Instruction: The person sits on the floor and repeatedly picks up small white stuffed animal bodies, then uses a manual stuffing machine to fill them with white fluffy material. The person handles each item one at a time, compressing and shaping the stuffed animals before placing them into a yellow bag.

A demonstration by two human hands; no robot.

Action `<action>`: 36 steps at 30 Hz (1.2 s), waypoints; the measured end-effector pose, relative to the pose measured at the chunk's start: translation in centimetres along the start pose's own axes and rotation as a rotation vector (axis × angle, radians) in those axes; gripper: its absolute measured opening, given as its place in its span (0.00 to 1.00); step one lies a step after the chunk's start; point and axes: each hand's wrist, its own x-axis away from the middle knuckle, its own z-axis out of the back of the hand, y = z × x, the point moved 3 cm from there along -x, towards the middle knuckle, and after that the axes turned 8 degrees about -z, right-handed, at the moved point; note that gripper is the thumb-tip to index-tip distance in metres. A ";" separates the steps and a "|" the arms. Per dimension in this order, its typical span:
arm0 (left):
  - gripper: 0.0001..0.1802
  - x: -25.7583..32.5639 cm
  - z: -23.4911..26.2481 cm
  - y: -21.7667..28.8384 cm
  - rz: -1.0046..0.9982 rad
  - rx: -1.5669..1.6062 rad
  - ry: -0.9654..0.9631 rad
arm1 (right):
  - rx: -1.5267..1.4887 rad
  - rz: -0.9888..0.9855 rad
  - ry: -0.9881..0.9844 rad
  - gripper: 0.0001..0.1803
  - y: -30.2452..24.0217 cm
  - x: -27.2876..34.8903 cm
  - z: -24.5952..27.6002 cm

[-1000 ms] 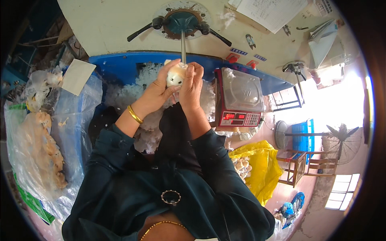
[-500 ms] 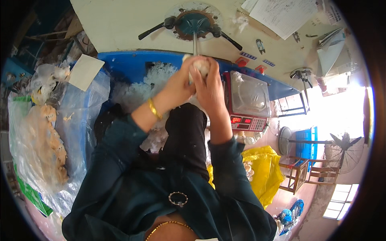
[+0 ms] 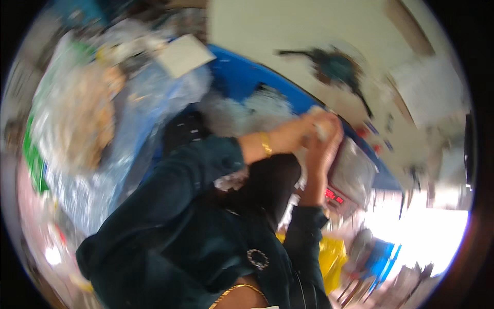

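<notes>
Both hands are closed together round a small cream-white soft piece (image 3: 323, 130), perhaps a plush part; blur and fingers hide most of it. My left hand (image 3: 294, 133), with a gold bangle at the wrist, wraps it from the left. Against its right side presses my right hand (image 3: 326, 145). They are at the table's blue front edge, below the round machine fitting (image 3: 337, 69) with black handles. Whether the piece touches the fitting's metal tube is too smeared to tell.
White fluffy stuffing (image 3: 265, 108) fills the blue trough (image 3: 234, 72) left of my hands. A red scale (image 3: 339, 198) stands to the right. Far left, a clear plastic bag (image 3: 56, 134) holds tan plush pieces. A yellow bag (image 3: 332, 257) lies low on the right.
The whole view has swung, so table, trough and bags appear turned and shifted, and everything is blurred. My hands remain closed together round the cream-white piece.
</notes>
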 end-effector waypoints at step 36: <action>0.20 11.6 11.2 0.2 0.256 -0.443 0.121 | 0.019 0.238 -0.598 0.22 -10.3 4.1 -6.2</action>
